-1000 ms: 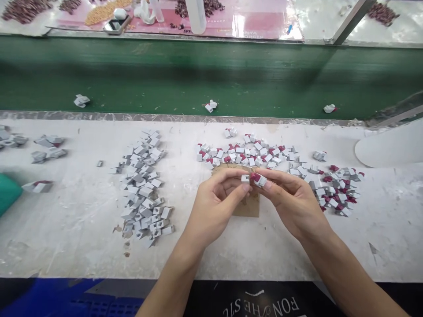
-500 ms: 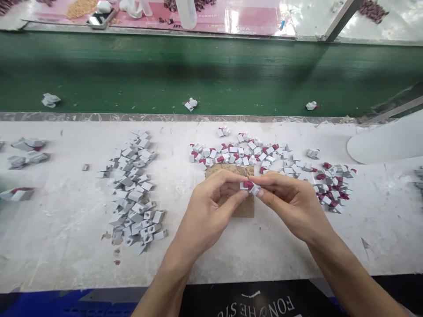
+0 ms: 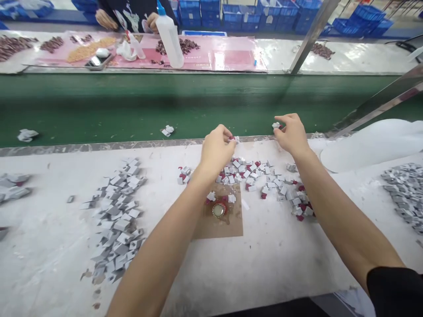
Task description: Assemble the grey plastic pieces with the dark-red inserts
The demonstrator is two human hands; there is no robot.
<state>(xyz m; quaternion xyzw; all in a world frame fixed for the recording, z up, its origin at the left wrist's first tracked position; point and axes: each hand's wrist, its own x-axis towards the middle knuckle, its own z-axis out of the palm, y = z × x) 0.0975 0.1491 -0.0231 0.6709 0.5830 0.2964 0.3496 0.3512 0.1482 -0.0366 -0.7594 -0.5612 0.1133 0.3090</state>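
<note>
My left hand (image 3: pixel 218 148) is closed on a small white and dark red piece (image 3: pixel 233 139) above the table's back edge. Farther right, my right hand (image 3: pixel 291 133) reaches over the green belt (image 3: pixel 132 105), thumb and fingers apart around another white and red piece (image 3: pixel 276 126); whether they touch it is unclear. Below my left hand lies a brown card (image 3: pixel 231 224), bearing a round red-rimmed object (image 3: pixel 218 210) and a few white and red pieces. A cluster of such pieces (image 3: pixel 251 171) lies behind and right of the card.
A long pile of grey pieces (image 3: pixel 119 220) is on the left, another (image 3: pixel 406 193) at the far right. A white rounded object (image 3: pixel 366 145) lies near a metal post (image 3: pixel 310 37). Across the belt stand a bottle (image 3: pixel 170 42) and a person (image 3: pixel 139 15).
The view has tilted up and shifted right. My hands have separated and moved forward, the left with a piece, the right over the belt. The card's objects are now uncovered.
</note>
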